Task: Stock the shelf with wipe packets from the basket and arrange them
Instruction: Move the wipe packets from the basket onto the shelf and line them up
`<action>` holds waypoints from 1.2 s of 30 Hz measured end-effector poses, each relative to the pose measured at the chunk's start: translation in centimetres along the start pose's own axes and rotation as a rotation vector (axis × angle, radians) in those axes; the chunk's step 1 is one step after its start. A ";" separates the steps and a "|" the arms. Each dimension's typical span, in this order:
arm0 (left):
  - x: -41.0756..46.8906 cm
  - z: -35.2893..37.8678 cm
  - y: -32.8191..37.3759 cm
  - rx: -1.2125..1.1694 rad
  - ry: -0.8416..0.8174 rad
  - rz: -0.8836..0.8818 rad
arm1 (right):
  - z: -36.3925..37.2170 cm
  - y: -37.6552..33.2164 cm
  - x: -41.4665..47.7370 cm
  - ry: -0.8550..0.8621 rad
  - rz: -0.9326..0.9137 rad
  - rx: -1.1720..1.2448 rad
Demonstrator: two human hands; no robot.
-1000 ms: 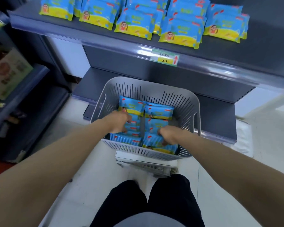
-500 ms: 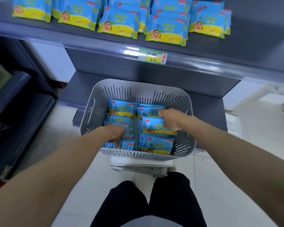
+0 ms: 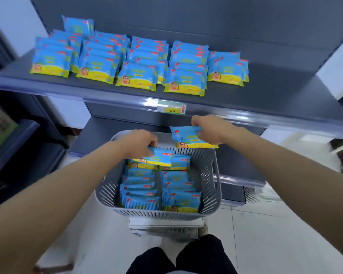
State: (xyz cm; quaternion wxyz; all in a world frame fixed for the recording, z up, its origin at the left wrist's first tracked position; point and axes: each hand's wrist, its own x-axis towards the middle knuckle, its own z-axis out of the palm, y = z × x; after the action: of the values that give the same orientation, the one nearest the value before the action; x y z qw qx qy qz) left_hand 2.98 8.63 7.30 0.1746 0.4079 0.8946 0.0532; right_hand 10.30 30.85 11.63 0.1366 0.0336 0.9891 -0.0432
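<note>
A grey slotted basket in front of me holds several blue-and-yellow wipe packets in two rows. My left hand grips one wipe packet just above the basket's far end. My right hand holds another wipe packet higher, over the basket's far rim and below the shelf edge. The dark grey shelf above carries several rows of stacked wipe packets, with bare shelf to their right.
A price tag with a red arrow sits on the shelf's front rail. A lower shelf runs behind the basket. The basket rests on a white stand. Another shelving unit stands at the left. My dark-trousered legs are below.
Both hands have lifted out of the basket, each with a packet; the right one is higher and nearer the shelf. The view has tilted up, showing more of the stocked shelf.
</note>
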 end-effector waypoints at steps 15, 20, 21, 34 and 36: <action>8.6 -14.0 10.3 -0.242 0.301 0.201 | -12.2 14.2 2.5 0.252 0.212 0.110; 13.2 -15.1 12.4 -0.296 0.294 0.175 | -11.9 18.0 6.0 0.204 0.173 0.155; 14.1 -15.1 12.8 -0.304 0.290 0.166 | -11.9 18.6 6.8 0.195 0.152 0.155; 23.5 -14.4 14.7 -0.239 0.268 0.071 | -12.8 23.8 15.7 0.212 0.034 0.045; 24.4 -14.4 14.8 -0.229 0.281 0.062 | -12.9 24.3 16.1 0.224 0.007 0.058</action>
State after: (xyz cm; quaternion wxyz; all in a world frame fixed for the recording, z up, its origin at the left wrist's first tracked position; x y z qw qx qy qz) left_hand -6.45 37.37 17.68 0.0913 0.4014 0.8853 0.2164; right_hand -6.66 57.11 17.73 0.0243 0.0458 0.9964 -0.0672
